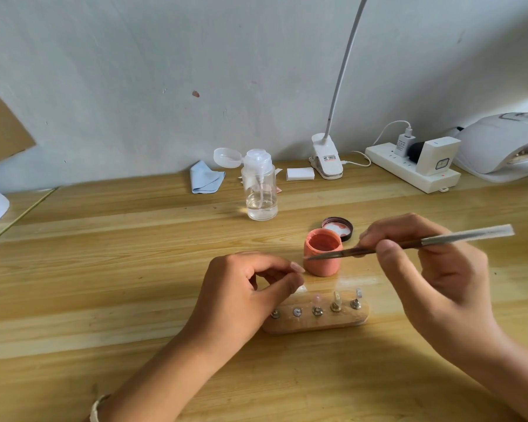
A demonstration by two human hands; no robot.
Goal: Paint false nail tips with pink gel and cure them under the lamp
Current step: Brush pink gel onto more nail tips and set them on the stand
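Observation:
An open pink gel jar (322, 252) stands mid-table, its black lid (337, 227) lying just behind it. In front lies a wooden nail stand (316, 319) with several metal pegs; some carry clear nail tips. My left hand (241, 296) pinches a small nail tip (301, 289) between thumb and forefinger, just above the stand's left end. My right hand (430, 269) holds a thin brush (409, 242), its tip pointing left in front of the jar, near my left fingertips.
A white curing lamp (500, 144) sits at the far right, beside a power strip (412, 167) with plugs. A clear pump bottle (259, 185), blue cloth (206, 178), white pads (300, 173) and a clip lamp (326, 156) line the back of the wooden table.

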